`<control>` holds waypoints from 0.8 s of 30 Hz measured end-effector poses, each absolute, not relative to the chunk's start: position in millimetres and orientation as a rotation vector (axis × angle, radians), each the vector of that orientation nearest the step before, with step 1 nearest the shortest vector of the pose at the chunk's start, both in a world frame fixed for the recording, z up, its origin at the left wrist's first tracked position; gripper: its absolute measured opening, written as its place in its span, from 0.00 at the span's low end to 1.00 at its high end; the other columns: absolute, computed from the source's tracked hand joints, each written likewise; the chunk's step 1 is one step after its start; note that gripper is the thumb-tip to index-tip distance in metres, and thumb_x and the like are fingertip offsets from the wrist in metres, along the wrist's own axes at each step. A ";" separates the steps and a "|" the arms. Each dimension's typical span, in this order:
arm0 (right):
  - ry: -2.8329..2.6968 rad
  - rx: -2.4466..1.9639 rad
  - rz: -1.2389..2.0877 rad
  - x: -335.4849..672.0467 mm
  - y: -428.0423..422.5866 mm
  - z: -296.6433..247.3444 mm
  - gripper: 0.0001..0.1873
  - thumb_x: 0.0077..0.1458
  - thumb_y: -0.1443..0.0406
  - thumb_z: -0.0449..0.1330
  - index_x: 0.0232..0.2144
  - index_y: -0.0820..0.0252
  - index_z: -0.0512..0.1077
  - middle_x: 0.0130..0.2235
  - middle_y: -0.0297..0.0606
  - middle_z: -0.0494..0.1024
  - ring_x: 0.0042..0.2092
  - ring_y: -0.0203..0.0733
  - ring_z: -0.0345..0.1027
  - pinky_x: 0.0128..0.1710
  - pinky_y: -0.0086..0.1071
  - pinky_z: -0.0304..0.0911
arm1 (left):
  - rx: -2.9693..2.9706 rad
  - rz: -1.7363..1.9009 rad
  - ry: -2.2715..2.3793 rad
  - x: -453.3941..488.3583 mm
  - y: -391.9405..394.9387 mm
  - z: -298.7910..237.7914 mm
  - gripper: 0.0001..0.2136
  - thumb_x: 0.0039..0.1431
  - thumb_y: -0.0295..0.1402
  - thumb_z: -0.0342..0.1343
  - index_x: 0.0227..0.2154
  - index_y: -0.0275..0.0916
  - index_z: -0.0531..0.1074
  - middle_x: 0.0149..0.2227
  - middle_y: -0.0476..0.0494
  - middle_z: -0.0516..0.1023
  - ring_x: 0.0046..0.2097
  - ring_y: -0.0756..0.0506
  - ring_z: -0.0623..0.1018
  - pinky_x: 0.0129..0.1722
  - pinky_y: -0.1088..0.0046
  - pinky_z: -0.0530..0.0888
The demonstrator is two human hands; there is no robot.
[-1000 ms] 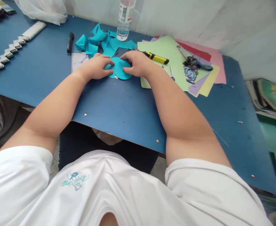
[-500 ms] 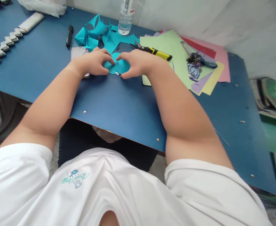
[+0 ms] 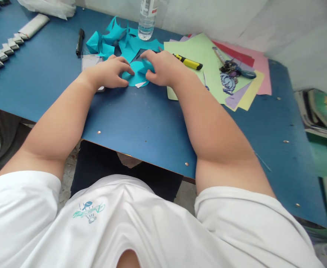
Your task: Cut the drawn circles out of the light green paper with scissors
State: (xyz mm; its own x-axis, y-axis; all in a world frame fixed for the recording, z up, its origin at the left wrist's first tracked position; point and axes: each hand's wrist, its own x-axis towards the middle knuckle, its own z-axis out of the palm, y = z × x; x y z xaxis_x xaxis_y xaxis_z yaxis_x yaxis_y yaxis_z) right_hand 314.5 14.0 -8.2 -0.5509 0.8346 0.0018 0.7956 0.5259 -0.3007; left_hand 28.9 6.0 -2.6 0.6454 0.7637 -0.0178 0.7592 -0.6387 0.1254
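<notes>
Both hands rest on the blue tabletop (image 3: 141, 123), forearms laid across its near edge.

Left hand (image 3: 109, 72): fingers curled, thumb and fingertips pinched on the left edge of the teal paper piece (image 3: 135, 74). Right hand (image 3: 163, 69): fingers bent down over the right part of the same piece, gripping it; the piece looks partly folded or lifted under those fingers, and the exact fold cannot be read. Neither hand is spread wide.

The teal paper piece lies flat on the tabletop between the two hands, touching both. A small white scrap (image 3: 140, 85) sits at its near edge.

Surroundings:
- Teal offcuts (image 3: 110, 37) heaped just behind the hands.
- Water bottle (image 3: 146, 24) upright behind the offcuts, by the wall.
- Black marker (image 3: 79, 41) lying to the left of the offcuts.
- White card (image 3: 88, 60) partly under the left hand.
- Yellow utility knife (image 3: 189, 63) just right of the right hand, lying on a fan of coloured paper sheets (image 3: 205, 48).
- Bunch of keys (image 3: 230, 69) on those sheets, further right.
- Folded paper chain (image 3: 4, 54) at the far left of the tabletop.
</notes>
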 end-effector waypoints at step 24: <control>-2.648 -1.118 0.699 314.9 19.8 -11.1 0.07 0.64 0.57 0.70 0.37 0.47 0.88 0.80 0.39 0.86 0.93 0.66 0.61 0.94 0.65 0.58 | 2.785 0.171 1.282 24.5 11.7 -10.7 0.23 0.87 0.47 0.74 0.73 0.40 0.83 0.74 0.31 0.84 0.69 0.32 0.88 0.71 0.44 0.91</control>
State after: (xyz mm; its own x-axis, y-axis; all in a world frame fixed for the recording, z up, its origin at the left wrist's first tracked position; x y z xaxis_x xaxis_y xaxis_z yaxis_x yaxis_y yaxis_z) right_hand 314.9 19.8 -11.1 -0.6999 0.7141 -0.0137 0.6278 0.6059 -0.4887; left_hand 24.5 11.7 -10.7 0.6458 0.7602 0.0713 0.7523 -0.6495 0.1106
